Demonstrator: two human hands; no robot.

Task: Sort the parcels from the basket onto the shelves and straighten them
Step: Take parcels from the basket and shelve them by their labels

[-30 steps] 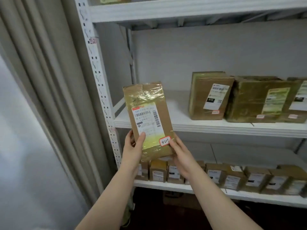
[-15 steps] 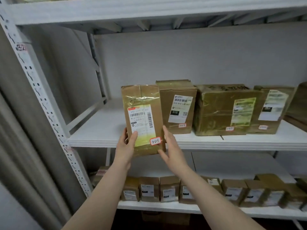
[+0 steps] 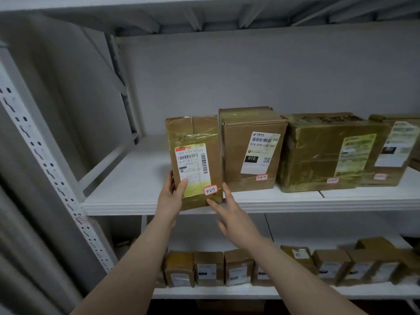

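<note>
Head view: the left hand (image 3: 171,196) grips the lower left edge of a tall brown taped cardboard parcel (image 3: 193,133), and the right hand (image 3: 231,214) touches its lower right corner with straight fingers. The parcel is upright at the front lip of the white metal shelf (image 3: 136,196), so the placing step is in hand. Next it likely needs pushing back level with the neighbouring brown carton (image 3: 252,133).

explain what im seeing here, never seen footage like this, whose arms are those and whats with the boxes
No machine here: a person wears a camera on the head, so the one picture looks down along their own bare arms. They face a white shelf carrying brown boxes in a row, nearest the 010 box. A lower shelf carries smaller parcels. The left grip, just a hand, holds a taped parcel upright by its lower left edge, beside the 010 box. The right grip touches its lower right corner with straight fingers. Whether the parcel rests on the shelf yet is unclear.
</note>
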